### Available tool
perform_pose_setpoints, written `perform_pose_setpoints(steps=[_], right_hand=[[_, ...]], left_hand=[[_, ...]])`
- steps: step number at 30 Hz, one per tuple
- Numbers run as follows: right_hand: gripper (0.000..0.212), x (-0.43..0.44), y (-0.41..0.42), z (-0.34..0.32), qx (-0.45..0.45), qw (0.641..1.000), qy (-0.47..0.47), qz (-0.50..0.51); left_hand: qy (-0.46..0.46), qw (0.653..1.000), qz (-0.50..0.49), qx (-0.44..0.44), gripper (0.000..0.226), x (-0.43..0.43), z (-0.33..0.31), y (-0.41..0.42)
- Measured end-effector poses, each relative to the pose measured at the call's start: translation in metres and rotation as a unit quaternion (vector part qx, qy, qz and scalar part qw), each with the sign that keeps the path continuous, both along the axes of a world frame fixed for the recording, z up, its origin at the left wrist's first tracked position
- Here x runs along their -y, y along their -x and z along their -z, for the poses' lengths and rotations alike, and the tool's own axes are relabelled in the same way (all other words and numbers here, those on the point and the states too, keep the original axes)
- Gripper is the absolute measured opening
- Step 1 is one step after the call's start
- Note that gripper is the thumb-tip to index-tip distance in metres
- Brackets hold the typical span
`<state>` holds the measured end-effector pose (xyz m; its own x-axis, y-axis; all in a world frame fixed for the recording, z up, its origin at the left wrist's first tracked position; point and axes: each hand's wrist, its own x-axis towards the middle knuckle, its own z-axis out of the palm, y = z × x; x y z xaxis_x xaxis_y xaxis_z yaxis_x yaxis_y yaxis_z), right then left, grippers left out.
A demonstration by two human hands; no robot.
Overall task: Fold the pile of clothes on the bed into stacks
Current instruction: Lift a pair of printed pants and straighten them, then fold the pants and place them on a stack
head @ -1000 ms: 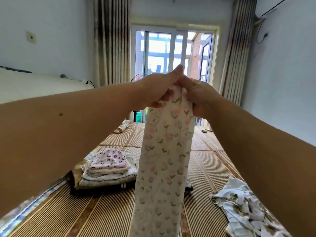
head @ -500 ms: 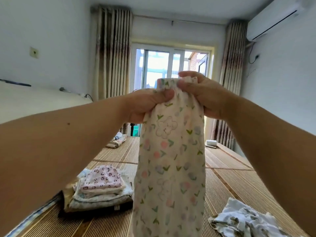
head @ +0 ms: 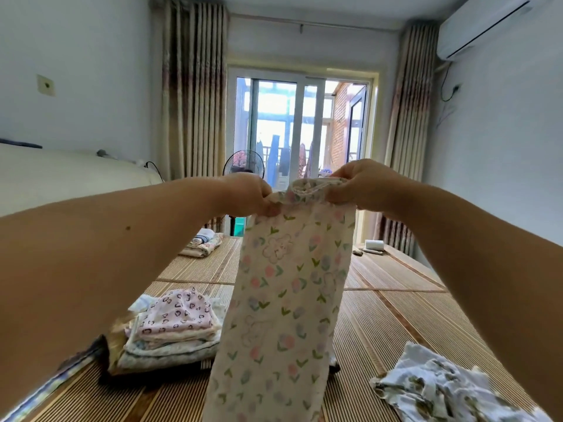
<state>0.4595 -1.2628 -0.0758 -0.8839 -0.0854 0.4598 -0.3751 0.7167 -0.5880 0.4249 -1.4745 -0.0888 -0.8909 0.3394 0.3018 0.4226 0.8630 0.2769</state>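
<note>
Cream floral garment (head: pixel 286 300): hangs upright in the air before me, above the bed; its lower end runs out of view, so I only guess it is a pair of trousers.
Left hand (head: pixel 248 194): pinches the left corner of the gathered top edge, fingers curled.
Right hand (head: pixel 362 185): pinches the right corner the same way.
Change: a moment ago my hands met on a bunched top; now they are apart and the cloth hangs wider and flatter.
Meaning: I judge this to be the straightening before the garment goes down to be folded.
Bed mat (head: pixel 396 315): no basket or box shows; the woven mat holds everything.
Folded stack (head: pixel 173 327): on the mat at my left, with a heart-print piece on top.
Far pile (head: pixel 202 243): small, near the window end.
Crumpled garment (head: pixel 441 391): loose on the mat at my right, unfolded.
</note>
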Motion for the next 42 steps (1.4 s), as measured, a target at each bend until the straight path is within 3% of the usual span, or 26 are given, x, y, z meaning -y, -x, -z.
perform_pose_setpoints(steps=[2,5,7,10,13,15,20,24,26,30,33,37,42], right_hand=[[0.021,0.002,0.015,0.008,-0.032,0.994,-0.066,0.078],[0.025,0.005,0.037,0.020,-0.023,0.991,-0.054,0.124],[0.026,0.004,0.053,0.025,-0.027,0.993,0.012,0.116],[0.023,0.006,0.059,0.023,-0.121,0.984,0.086,0.101],[0.025,0.006,0.049,0.018,-0.199,0.967,0.151,0.050],[0.019,0.001,0.044,0.018,-0.206,0.968,0.137,0.038],[0.008,-0.025,0.032,0.042,-0.070,0.994,0.087,-0.013],[0.006,-0.048,0.003,0.098,0.135,0.989,0.047,-0.043],[0.007,-0.057,-0.009,0.139,0.227,0.972,0.029,-0.041],[0.012,-0.057,-0.042,0.236,0.371,0.925,0.041,-0.072],[0.014,-0.050,-0.062,0.300,0.461,0.875,0.115,-0.087],[0.019,-0.038,-0.076,0.345,0.532,0.829,0.148,-0.086],[0.021,-0.022,-0.061,0.357,0.503,0.850,0.153,-0.029]], left_hand=[[0.024,0.999,-0.030,0.005,0.033,-0.003,0.007,0.010],[-0.115,0.991,-0.030,0.069,0.033,-0.015,0.022,0.030],[-0.152,0.988,-0.035,0.005,0.025,-0.025,0.028,0.042],[-0.163,0.977,-0.034,-0.132,0.025,-0.040,0.028,0.053],[-0.221,0.961,0.002,-0.168,0.026,-0.055,0.024,0.058],[-0.232,0.957,0.026,-0.171,0.025,-0.062,0.026,0.064],[-0.186,0.974,0.042,-0.119,0.024,-0.057,0.063,0.050],[-0.189,0.974,0.093,0.083,0.022,-0.033,0.130,0.017],[-0.178,0.959,0.105,0.193,0.014,-0.024,0.170,-0.011],[-0.094,0.944,0.081,0.307,0.015,-0.017,0.257,-0.056],[-0.046,0.910,0.079,0.403,0.012,-0.008,0.306,-0.080],[-0.033,0.866,0.092,0.491,0.023,0.002,0.346,-0.099],[-0.084,0.867,0.046,0.489,0.020,0.003,0.361,-0.092]])
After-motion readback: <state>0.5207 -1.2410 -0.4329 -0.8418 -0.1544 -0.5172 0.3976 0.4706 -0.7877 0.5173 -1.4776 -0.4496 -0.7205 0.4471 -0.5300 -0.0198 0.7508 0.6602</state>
